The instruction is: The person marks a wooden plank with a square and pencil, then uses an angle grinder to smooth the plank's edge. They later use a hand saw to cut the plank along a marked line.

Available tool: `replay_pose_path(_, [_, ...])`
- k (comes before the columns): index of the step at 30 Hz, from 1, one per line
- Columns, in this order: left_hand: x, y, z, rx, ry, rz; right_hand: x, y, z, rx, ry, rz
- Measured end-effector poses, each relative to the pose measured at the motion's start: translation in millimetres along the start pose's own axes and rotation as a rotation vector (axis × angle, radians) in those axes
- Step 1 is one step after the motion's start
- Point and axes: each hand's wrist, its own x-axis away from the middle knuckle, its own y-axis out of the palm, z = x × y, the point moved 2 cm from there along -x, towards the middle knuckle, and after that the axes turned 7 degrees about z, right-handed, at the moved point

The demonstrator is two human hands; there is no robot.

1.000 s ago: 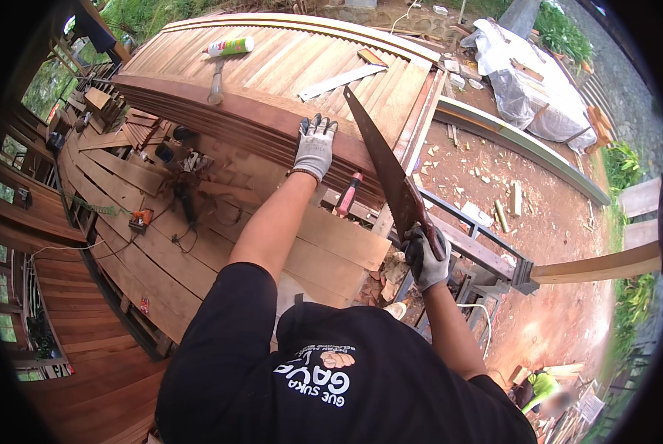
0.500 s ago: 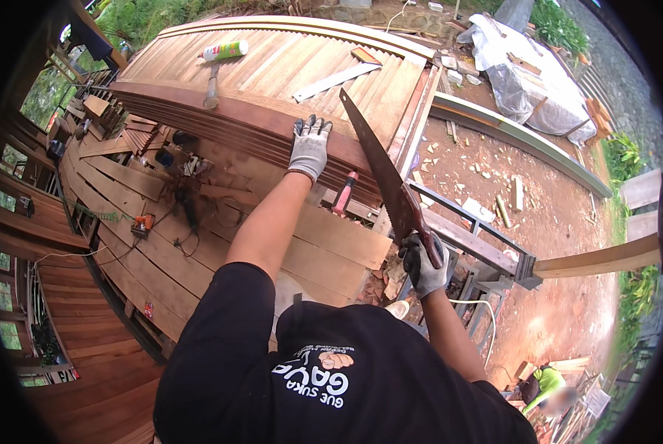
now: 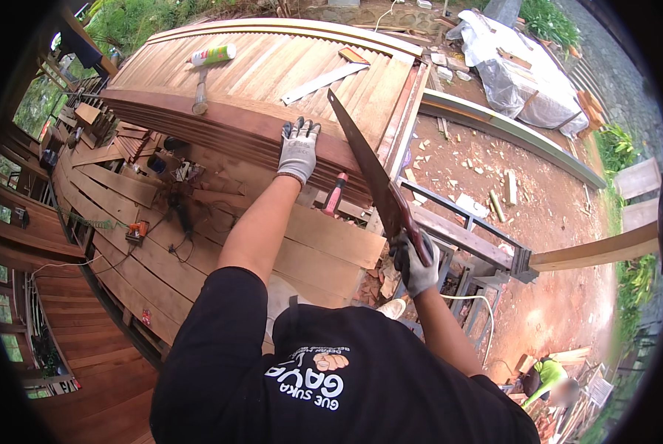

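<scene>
Right hand: the gloved right hand (image 3: pixel 417 264) was closed tight round the handle of a saw (image 3: pixel 376 177), fingers wrapped fully, no gap showing.
Saw: its long dark blade rose up and to the left from the fist, the tip standing over the top edge of the panel (image 3: pixel 272 66); whether the teeth touched the wood cannot be told.
Left hand: the gloved left hand (image 3: pixel 299 150) lay open and flat, fingers spread and pointing up, palm pressed on the dark curved rail (image 3: pixel 220 122) at the near edge of the panel, holding nothing.
Panel: a broad slatted wooden piece with a curved top, lying tilted ahead of the person, just left of the saw blade.
On the panel: a hammer (image 3: pixel 200 95) lay with its handle running down toward the rail; a spray can (image 3: pixel 213 55) lay just above it; a metal square (image 3: pixel 324 82) rested near the upper right corner, close to the saw tip.
Below the hand: a red-handled tool (image 3: pixel 335 195) sat on the planks (image 3: pixel 198 244), just right of the left forearm.
Planks: power tools (image 3: pixel 180 181) and cords lay scattered on them to the left, well apart from both hands.
Right side: bare earth (image 3: pixel 509 170) strewn with wood scraps, and a tarp (image 3: pixel 520 70) beyond it.
Lower right: another person (image 3: pixel 549 376) in a bright top, far below.
</scene>
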Motion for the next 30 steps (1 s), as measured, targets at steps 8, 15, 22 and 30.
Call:
replay_pose_path(8, [6.8, 12.9, -11.5, -0.032, -0.016, 0.023, 70.4, -57.4, -6.7, -0.065, 0.163, 0.009])
replay_pose_path(15, [1.6, 5.1, -8.2, -0.103, 0.02, -0.001, 17.8, -15.0, 1.4, -0.022, 0.035, -0.048])
replay_pose_path(22, [3.0, 8.5, -6.1, -0.152, 0.021, 0.013, 76.1, -49.7, -15.4, 0.117, 0.0, 0.035])
replay_pose_path(30, [1.2, -1.6, -5.6, -0.121, 0.023, -0.051, 36.2, -24.1, -10.5, -0.013, 0.107, -0.011])
